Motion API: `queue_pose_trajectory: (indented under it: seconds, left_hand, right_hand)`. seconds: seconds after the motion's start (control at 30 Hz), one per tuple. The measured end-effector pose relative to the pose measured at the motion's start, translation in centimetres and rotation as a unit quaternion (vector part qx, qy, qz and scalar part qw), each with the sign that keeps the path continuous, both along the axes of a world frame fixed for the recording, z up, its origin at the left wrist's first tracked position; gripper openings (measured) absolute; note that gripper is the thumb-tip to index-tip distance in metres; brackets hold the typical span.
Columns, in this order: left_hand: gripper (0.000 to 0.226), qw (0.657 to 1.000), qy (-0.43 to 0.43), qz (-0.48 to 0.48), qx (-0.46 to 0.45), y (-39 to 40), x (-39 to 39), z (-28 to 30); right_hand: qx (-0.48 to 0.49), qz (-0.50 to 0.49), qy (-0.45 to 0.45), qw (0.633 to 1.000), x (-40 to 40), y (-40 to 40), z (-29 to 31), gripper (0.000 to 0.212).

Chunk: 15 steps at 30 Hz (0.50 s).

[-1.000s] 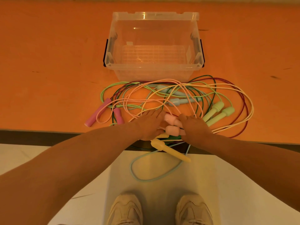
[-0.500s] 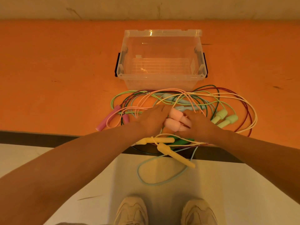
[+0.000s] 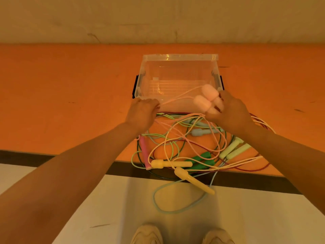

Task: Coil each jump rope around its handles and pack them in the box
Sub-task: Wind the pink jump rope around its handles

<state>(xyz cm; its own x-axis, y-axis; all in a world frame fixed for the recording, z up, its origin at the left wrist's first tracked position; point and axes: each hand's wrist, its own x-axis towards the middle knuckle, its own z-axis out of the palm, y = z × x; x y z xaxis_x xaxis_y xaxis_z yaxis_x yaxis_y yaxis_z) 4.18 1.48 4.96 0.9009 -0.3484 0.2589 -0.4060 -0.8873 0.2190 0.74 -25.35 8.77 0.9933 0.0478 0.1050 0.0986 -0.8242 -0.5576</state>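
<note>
At the left of the tangle, a pink handle (image 3: 144, 152) lies pointing toward the table edge (image 3: 70, 159), low in the frame. Just above it, left of centre, the left hand (image 3: 142, 113) is clenched, pinching the pale pink cord (image 3: 177, 99) where it runs taut toward the right. Behind both hands, at upper centre, the clear box (image 3: 179, 58) stands on the orange table with nothing in it. Below centre, two yellow handles (image 3: 171, 163) rest at the table edge (one juts past it), with green handles (image 3: 200, 159) beside them and a light blue loop (image 3: 158, 203) hanging off the table. Right of centre, the right hand (image 3: 230, 111) grasps the two pale pink handles (image 3: 205, 98) together, raised in front of the box's near wall. Lower right, pale green handles (image 3: 233, 150) lie among the cords.
</note>
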Motion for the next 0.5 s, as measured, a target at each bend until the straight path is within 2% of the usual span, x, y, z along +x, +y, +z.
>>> queue_pose_trajectory:
  seconds: [0.1, 0.23, 0.4, 0.5]
  left_hand:
    - [0.021, 0.994, -0.029, -0.026, -0.098, -0.8, 0.1, 2.0]
    - [0.04, 0.987, -0.075, -0.047, -0.135, -1.2, 0.9, 5.3]
    - [0.037, 0.983, -0.108, -0.045, -0.138, -1.4, 2.4, 9.1]
    - [0.018, 0.989, -0.08, 0.007, -0.122, -0.9, 3.5, 10.8]
  right_hand:
    - [0.015, -0.029, -0.015, 0.999, 1.0, -1.0, 1.3, 0.046]
    - [-0.026, -0.055, -0.017, 0.998, 1.6, -2.0, 2.4, 0.051]
    - [-0.026, -0.075, -0.027, 0.996, 2.4, -2.5, 4.8, 0.051]
    - [-0.027, -0.08, -0.036, 0.996, 3.2, -2.8, 7.2, 0.05]
